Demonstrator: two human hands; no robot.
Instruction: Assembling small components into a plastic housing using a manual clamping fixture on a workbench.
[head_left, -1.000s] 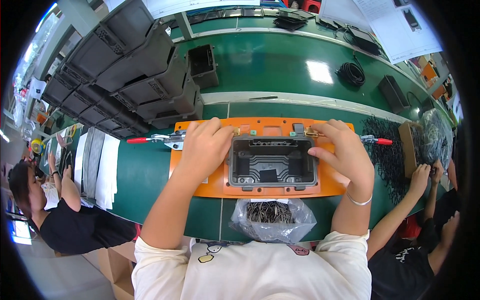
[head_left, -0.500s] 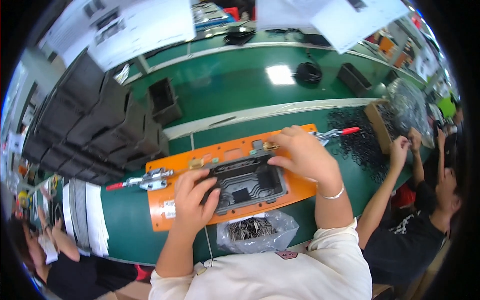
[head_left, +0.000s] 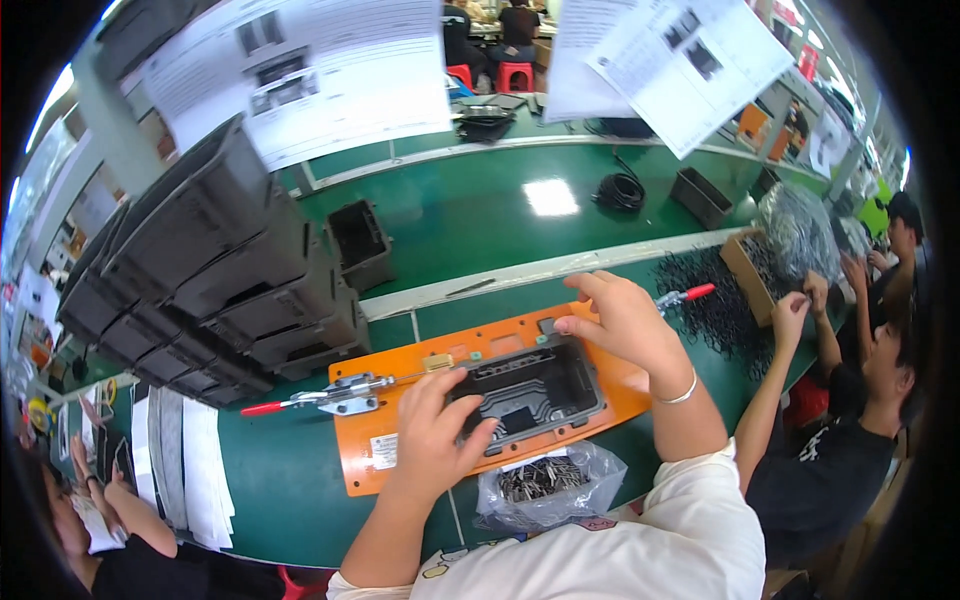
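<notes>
A dark rectangular housing (head_left: 545, 398) with a ribbed grey interior lies in an orange fixture plate (head_left: 362, 425). My left hand (head_left: 432, 428) is at the housing's left end, fingers spread and bent over its edge, covering that end. At the far right corner of the housing is my right hand (head_left: 628, 322), with thumb and forefinger apart and nothing visible between them. A toggle clamp (head_left: 355, 393) with a red handle sits on the plate's left side, its rod reaching a brass block (head_left: 437, 362). The second toggle clamp (head_left: 680, 298), on the right, is partly behind my right hand.
A clear bag of small metal parts (head_left: 545, 480) lies in front of the plate. Black crates (head_left: 230, 270) are stacked at left. Black rings (head_left: 700, 300) lie in a pile beside a cardboard box (head_left: 745, 278) at right. A co-worker (head_left: 830, 450) sits close on the right.
The view has tilted upward, so the bench sits lower and farther right. My right hand's fingers have lifted and spread at the housing's far corner. My left hand stays at the left end.
</notes>
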